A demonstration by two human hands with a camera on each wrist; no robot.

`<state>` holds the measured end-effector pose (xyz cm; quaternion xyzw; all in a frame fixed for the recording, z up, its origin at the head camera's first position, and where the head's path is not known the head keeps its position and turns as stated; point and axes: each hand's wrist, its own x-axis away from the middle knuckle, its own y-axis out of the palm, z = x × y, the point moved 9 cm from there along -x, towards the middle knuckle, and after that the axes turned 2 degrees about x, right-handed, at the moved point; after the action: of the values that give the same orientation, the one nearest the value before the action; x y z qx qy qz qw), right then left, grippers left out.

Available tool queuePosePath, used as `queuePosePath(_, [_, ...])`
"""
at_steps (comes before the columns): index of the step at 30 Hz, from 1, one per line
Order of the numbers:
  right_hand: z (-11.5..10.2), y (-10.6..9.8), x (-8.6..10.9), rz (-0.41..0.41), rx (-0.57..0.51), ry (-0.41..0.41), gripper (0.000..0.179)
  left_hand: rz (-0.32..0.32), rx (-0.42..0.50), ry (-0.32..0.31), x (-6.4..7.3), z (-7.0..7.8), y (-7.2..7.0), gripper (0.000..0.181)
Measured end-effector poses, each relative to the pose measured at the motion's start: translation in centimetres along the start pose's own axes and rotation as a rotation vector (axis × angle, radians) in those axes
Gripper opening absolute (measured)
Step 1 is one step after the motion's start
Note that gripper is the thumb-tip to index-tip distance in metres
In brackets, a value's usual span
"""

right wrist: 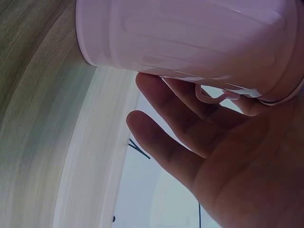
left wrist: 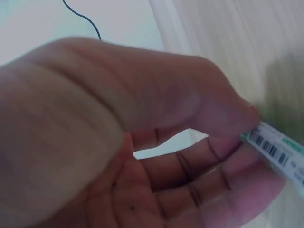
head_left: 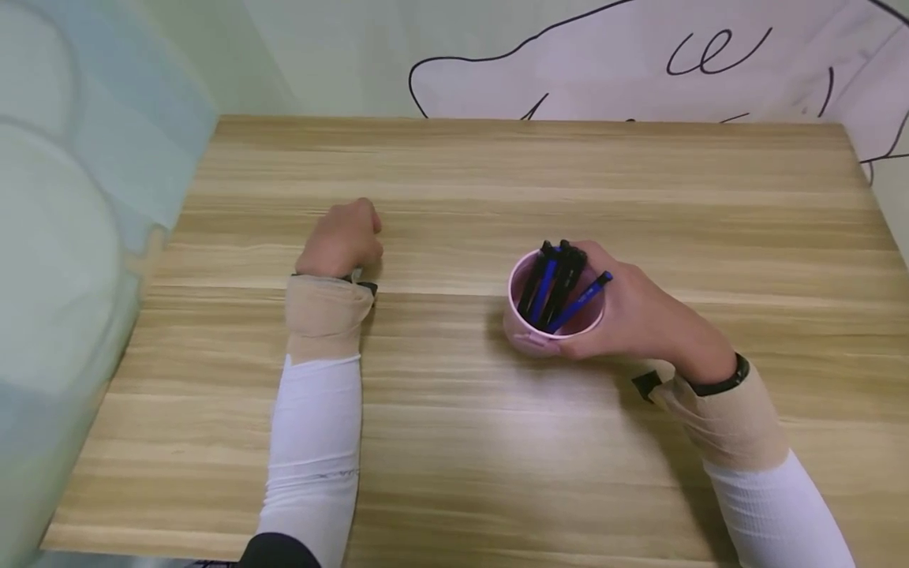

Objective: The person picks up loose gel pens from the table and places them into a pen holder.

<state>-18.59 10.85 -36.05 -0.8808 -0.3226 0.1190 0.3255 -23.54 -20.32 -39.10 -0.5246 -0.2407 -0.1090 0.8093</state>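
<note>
My right hand [head_left: 625, 308] grips the side of a small pink metal bucket [right wrist: 190, 38], which has a little loop handle [right wrist: 213, 97]. Several black and blue pens [head_left: 561, 284] stand inside it, one blue pen [head_left: 582, 301] leaning toward the right rim. Whether the bucket's base touches the table cannot be told. Over the table's left half, my left hand [head_left: 344, 241] has its fingers curled. In the left wrist view, thumb and fingers pinch the end of a slim white stick [left wrist: 278, 147] with a barcode and green print; its far end runs out of frame.
The wooden table [head_left: 440, 442] spreads under both hands. Behind its back edge rises a wall [head_left: 341, 55] with black line drawings, and a pale blue-green surface [head_left: 57, 276] borders it on the left.
</note>
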Motion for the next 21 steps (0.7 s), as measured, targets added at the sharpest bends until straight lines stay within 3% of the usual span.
queuePosePath(8, [0.2, -0.2, 0.1, 0.025, 0.011, 0.013, 0.095, 0.054, -0.025, 0.107, -0.4, 1.7, -0.2, 0.040])
queuePosePath(21, [0.1, -0.2, -0.1, 0.017, -0.004, 0.022, 0.096, 0.100, 0.100, 0.259, -0.1, 4.0, -1.0, 0.036])
